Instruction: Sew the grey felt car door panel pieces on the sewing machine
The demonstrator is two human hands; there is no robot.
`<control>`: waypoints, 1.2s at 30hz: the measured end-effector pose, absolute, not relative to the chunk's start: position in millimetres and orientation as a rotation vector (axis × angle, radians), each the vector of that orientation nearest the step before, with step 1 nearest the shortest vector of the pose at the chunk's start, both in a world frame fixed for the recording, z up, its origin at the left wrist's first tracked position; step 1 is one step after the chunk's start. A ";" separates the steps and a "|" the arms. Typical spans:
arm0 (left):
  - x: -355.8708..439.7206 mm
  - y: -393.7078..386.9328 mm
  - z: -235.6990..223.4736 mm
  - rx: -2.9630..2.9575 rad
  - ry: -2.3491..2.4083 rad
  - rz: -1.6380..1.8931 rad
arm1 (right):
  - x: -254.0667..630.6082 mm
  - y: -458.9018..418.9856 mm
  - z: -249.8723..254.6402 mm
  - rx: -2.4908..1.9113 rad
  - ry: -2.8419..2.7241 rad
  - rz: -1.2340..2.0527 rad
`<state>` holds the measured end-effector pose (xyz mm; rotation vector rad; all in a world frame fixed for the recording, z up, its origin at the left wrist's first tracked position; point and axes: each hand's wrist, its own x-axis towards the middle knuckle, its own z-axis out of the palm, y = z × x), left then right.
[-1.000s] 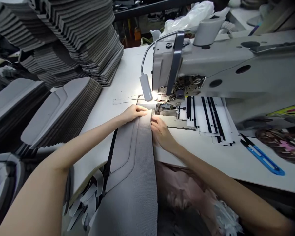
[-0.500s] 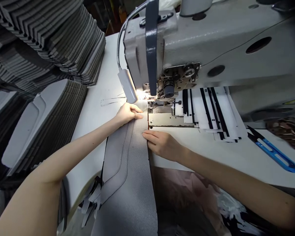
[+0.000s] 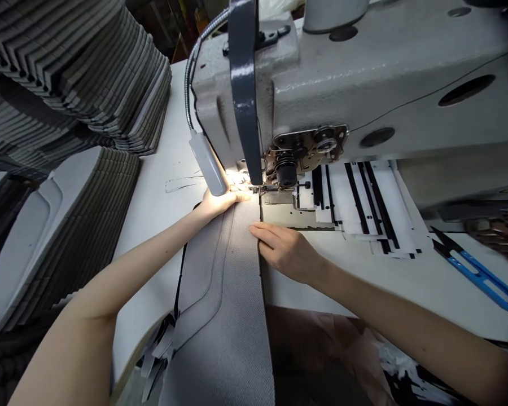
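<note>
A long grey textured padded panel [image 3: 222, 321] with curved stitched lines lies on the white table, its far end reaching the presser foot [image 3: 258, 189] of the sewing machine. My left hand [image 3: 222, 203] holds the panel's far left edge, just under the machine's lamp. My right hand [image 3: 283, 251] presses flat on its right edge, a little nearer to me. A black strip [image 3: 180, 282] runs along the panel's left side. The needle is hidden by the machine's upright guard and the glare.
The sewing machine head [image 3: 342, 84] fills the upper right. Several tall stacks of grey panels [image 3: 80, 73] stand to the left. White strips with black bands [image 3: 364, 208] lie behind the needle plate. Blue-handled thread snips [image 3: 478, 276] rest at the right.
The panel's far end now sits at the presser foot, and my left hand has moved under the lamp. My right hand lies flatter on the panel, and the view has shifted closer to the machine.
</note>
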<state>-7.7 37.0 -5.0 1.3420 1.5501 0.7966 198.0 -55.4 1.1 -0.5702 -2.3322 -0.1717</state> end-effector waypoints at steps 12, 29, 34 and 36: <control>14.7 -34.5 27.2 2.706 1.508 0.404 | 199.3 -53.0 0.7 -0.607 -2.402 -0.215; 8.3 -35.1 5.0 2.726 1.450 0.596 | 282.7 4.3 39.1 -2.019 -1.960 0.306; 9.5 -35.6 4.8 2.711 1.445 0.625 | 285.6 22.4 44.2 -2.184 -1.953 0.576; 9.9 -35.8 5.1 2.711 1.443 0.631 | 281.3 23.4 41.5 -2.170 -1.965 0.486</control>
